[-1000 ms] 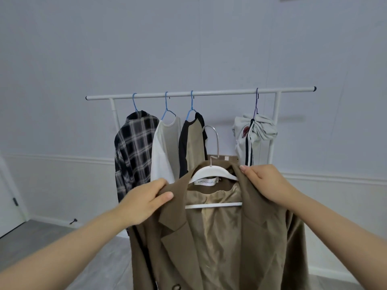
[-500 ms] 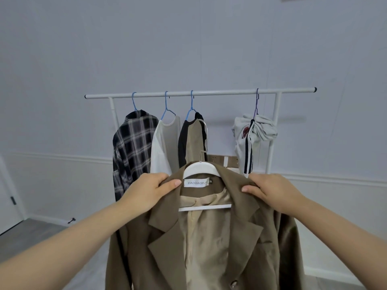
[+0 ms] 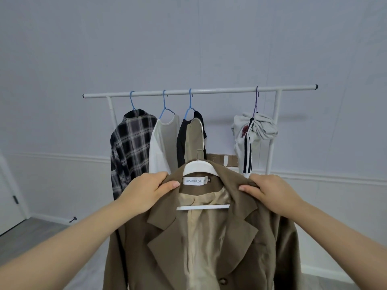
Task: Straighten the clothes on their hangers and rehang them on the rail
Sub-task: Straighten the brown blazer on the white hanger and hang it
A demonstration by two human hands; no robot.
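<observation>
A pale wall (image 3: 188,38) with a low moulding runs behind a white rail (image 3: 219,91); grey floor (image 3: 27,231) shows at the lower left, below the rail's left end.

Four garments hang from the rail on thin hangers. Nearest its left end is a plaid shirt (image 3: 132,147), then a white top (image 3: 163,145), then a black-and-tan top (image 3: 191,141), the three close together. Well apart, near the right post, a grey garment (image 3: 253,132) with dark stripes hangs bunched up on a purple hanger (image 3: 256,101). Behind the rail, between the tan top and the grey garment, a wall socket strip (image 3: 222,160) shows.

In front of the rail and below it, a brown blazer (image 3: 247,237) sits on a white hanger (image 3: 199,167), off the rail; the hanger's metal hook stands up before the tan top. The blazer's front hangs open, showing a beige lining (image 3: 205,237) and a neck label. One button shows at the lower edge.

The left hand (image 3: 144,191) is closed on the blazer's left shoulder, thumb on top of the cloth. The right hand (image 3: 270,191) pinches the right shoulder the same way, thumb over the collar edge.
</observation>
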